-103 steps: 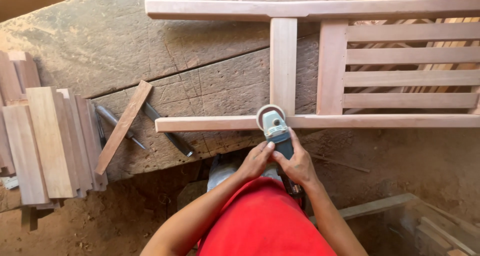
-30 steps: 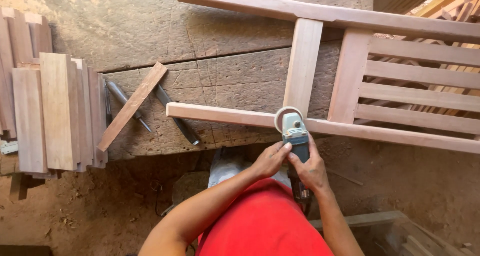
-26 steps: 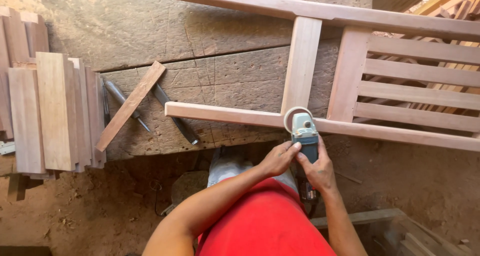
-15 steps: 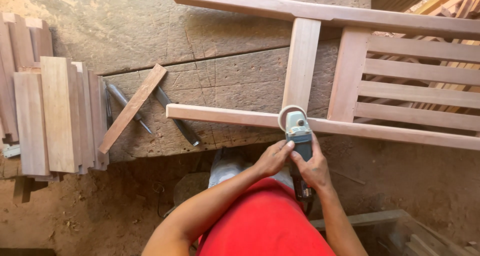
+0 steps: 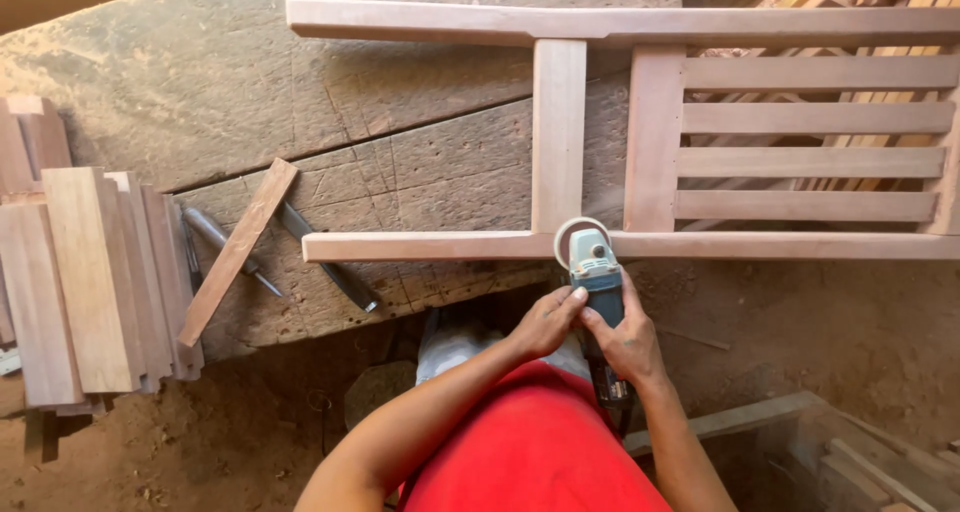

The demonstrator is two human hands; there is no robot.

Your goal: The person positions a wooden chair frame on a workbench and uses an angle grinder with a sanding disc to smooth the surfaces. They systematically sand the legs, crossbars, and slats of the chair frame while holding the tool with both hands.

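A grey and blue angle grinder (image 5: 594,272) with a round sanding disc rests its disc on the near rail of a pale wooden chair frame (image 5: 440,245) lying on a worn workbench (image 5: 300,92). My left hand (image 5: 545,322) grips the grinder's body from the left, thumb near its head. My right hand (image 5: 628,340) wraps the handle from the right. The disc sits where the cross piece (image 5: 557,132) meets the near rail. Slats (image 5: 810,162) fill the frame's right part.
A stack of short boards (image 5: 85,282) lies at the left. A loose wooden strip (image 5: 238,247) rests over chisels (image 5: 330,262) on the bench. Planks (image 5: 850,452) lie on the dirt floor at the lower right. My red shirt fills the bottom centre.
The view has shifted, so the frame now lies level. The grinder's disc stays at the joint on the near rail, with small side-to-side moves. Both hands keep their hold.
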